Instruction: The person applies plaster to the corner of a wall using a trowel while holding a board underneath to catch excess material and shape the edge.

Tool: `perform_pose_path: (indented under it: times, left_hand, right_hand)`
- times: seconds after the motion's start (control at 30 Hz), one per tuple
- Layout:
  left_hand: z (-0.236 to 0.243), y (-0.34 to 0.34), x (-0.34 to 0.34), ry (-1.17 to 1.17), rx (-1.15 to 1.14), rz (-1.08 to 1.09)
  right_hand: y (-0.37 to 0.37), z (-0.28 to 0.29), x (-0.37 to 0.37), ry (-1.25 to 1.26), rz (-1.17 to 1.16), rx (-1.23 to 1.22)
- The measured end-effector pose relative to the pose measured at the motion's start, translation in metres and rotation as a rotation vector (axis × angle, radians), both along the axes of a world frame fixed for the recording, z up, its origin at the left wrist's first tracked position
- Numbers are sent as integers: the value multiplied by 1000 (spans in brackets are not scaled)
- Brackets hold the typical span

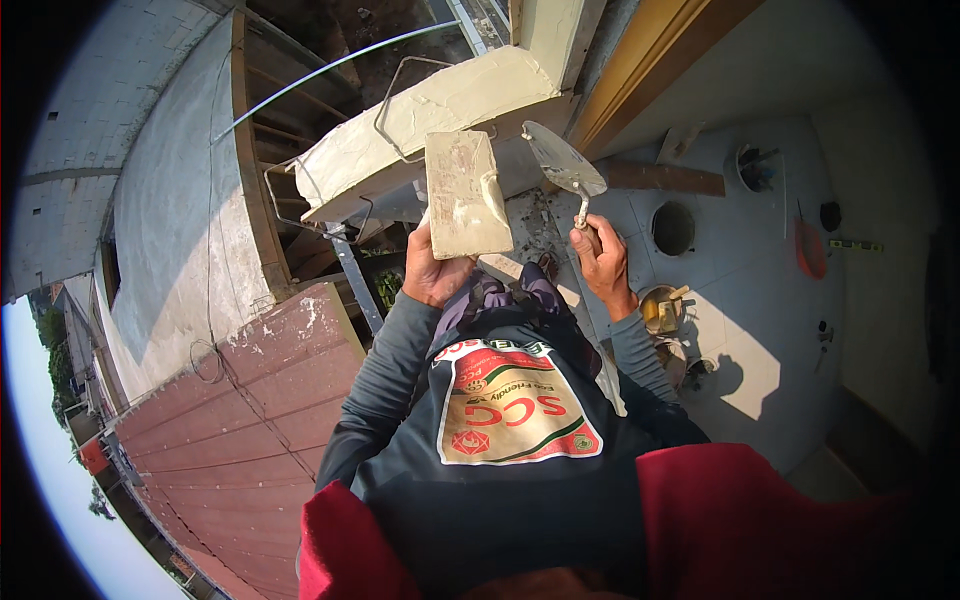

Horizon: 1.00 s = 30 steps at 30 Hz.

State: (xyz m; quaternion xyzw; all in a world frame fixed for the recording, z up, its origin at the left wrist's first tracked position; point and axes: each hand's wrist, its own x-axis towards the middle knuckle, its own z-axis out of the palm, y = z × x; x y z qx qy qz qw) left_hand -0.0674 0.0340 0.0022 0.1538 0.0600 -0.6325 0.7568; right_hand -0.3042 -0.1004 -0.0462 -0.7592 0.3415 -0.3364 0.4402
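Note:
My left hand (435, 275) supports a rectangular plastering float (462, 200), its flat face turned up. Cream plaster smears that face, with a thicker ridge along its right edge. The float's underside and any grip there are hidden. A pointed trowel (562, 160) is in my right hand (603, 262), fingers wrapped round its handle. Its blade points up and left, to the right of the float and apart from it, with some plaster on it. Just beyond both tools runs a ledge (430, 112) coated in wet-looking cream plaster, with bent metal rods clamped across it.
At the right, a tiled floor holds a round bucket (672, 228), a yellow pail (660, 312), a red basin (811, 248), a spirit level (856, 245) and a plank (665, 178). A wooden frame (660, 50) rises beside the ledge. Below left lies a red roof (230, 400).

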Motion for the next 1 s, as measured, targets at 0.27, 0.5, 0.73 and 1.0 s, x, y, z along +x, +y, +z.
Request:
perform_pose_path:
  times: [0.27, 0.5, 0.73, 1.0]
  left_hand:
    - [-52, -66, -91, 100, 225, -518]
    - [-190, -100, -190, 516, 511, -591]
    - [-297, -122, -204, 460, 740, -567]
    - [-372, -142, -225, -46, 811, -716]
  right_hand:
    - [77, 8, -83, 326, -516, 46]
    - [106, -98, -102, 534, -759, 147]
    - [132, -124, -172, 718, -697, 503]
    - [76, -138, -219, 668, -562, 594]
